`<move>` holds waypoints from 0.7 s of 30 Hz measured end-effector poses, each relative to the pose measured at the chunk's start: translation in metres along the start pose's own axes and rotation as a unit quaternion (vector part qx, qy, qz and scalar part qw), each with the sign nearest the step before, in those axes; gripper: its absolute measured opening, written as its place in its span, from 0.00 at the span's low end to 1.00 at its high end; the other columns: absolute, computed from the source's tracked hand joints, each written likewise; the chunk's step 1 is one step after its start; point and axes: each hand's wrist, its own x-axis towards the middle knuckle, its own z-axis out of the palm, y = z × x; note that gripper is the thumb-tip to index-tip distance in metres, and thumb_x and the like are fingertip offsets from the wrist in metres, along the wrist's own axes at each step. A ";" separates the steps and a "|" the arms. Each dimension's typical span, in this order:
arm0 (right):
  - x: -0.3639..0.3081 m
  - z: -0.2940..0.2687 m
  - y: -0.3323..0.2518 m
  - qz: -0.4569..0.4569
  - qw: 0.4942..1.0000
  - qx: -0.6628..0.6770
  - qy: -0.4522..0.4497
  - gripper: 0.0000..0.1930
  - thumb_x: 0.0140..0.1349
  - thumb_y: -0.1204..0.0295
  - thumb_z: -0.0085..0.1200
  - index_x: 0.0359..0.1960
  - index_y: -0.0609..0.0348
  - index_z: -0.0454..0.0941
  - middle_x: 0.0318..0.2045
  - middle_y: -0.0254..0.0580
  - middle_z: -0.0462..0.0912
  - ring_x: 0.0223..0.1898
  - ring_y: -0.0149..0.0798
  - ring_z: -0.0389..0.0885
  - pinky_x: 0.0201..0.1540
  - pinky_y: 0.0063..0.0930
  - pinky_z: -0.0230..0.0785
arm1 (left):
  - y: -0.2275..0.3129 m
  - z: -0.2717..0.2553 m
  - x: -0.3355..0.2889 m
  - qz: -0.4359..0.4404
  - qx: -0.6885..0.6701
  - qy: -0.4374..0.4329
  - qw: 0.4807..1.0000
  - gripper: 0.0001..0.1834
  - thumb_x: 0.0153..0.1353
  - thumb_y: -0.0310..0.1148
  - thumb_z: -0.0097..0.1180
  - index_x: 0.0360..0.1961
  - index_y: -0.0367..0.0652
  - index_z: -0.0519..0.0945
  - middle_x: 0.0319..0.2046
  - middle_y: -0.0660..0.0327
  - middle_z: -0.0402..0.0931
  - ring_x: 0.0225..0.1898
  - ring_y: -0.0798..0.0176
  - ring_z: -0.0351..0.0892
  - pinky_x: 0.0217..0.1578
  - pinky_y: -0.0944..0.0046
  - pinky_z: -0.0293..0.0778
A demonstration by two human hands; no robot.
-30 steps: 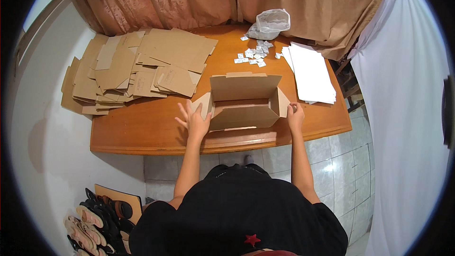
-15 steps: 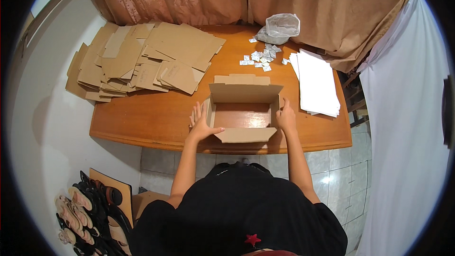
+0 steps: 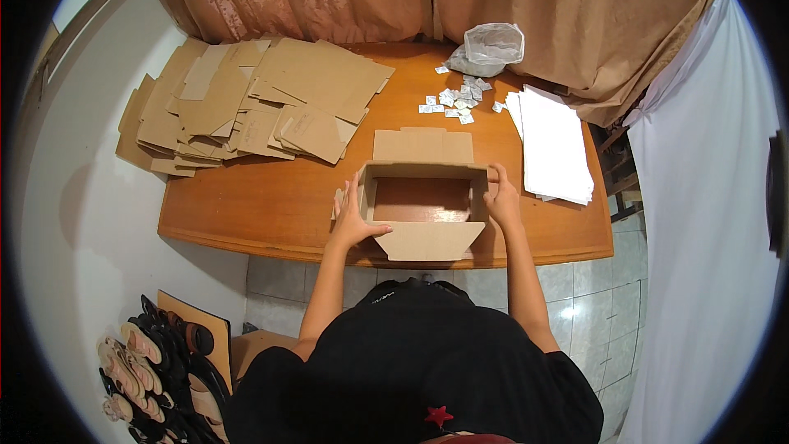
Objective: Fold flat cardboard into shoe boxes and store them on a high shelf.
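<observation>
An unfolded cardboard box [image 3: 427, 170] stands at the table's front edge between my hands, with brown tabletop showing through its inside. One flap [image 3: 422, 145] lies out on the far side, and another flap [image 3: 429, 242] slopes down toward me over the edge. My left hand [image 3: 352, 219] grips the left wall, its thumb across the near corner and its fingers up along the outside. Around the right wall my right hand [image 3: 503, 200] is closed, index finger at the far corner. Part of a left side flap shows behind my left fingers.
Flattened cardboard boxes [image 3: 304, 74] are heaped at the back left of the wooden table [image 3: 238, 205]. Small white packets [image 3: 460, 99] lie scattered by an open plastic bag [image 3: 491, 45] at the back. A stack of white paper [image 3: 556, 144] lies at right. Shoes [image 3: 140, 366] stand lower left.
The box has tilted toward me between my hands. Its far wall looks shorter, more of the far flap shows, and the near flap reaches lower. Both hands keep their hold.
</observation>
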 end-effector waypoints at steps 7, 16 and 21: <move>-0.019 0.002 0.003 -0.035 0.998 -0.048 -0.006 0.23 0.47 0.73 0.55 0.49 0.46 0.70 0.45 0.50 0.73 0.47 0.53 0.72 0.46 0.41 0.67 | 0.010 0.001 0.009 0.088 0.066 0.006 0.994 0.64 0.26 0.54 0.69 0.66 0.50 0.47 0.67 0.55 0.43 0.68 0.49 0.34 0.60 0.34 0.29; -0.037 0.025 0.053 0.051 0.965 -0.106 0.236 0.26 0.55 0.57 0.52 0.51 0.62 0.68 0.51 0.59 0.67 0.47 0.55 0.70 0.49 0.46 0.63 | 0.050 0.020 0.019 0.149 0.123 -0.155 0.969 0.29 0.43 0.56 0.58 0.45 0.54 0.77 0.67 0.63 0.43 0.69 0.50 0.31 0.55 0.28 0.19; -0.047 0.001 0.074 0.312 0.884 0.345 0.051 0.22 0.63 0.54 0.40 0.49 0.58 0.70 0.46 0.42 0.73 0.50 0.39 0.69 0.49 0.36 0.64 | 0.034 0.031 0.019 0.134 0.154 -0.142 0.969 0.33 0.44 0.59 0.55 0.48 0.51 0.76 0.67 0.62 0.41 0.68 0.47 0.29 0.56 0.29 0.18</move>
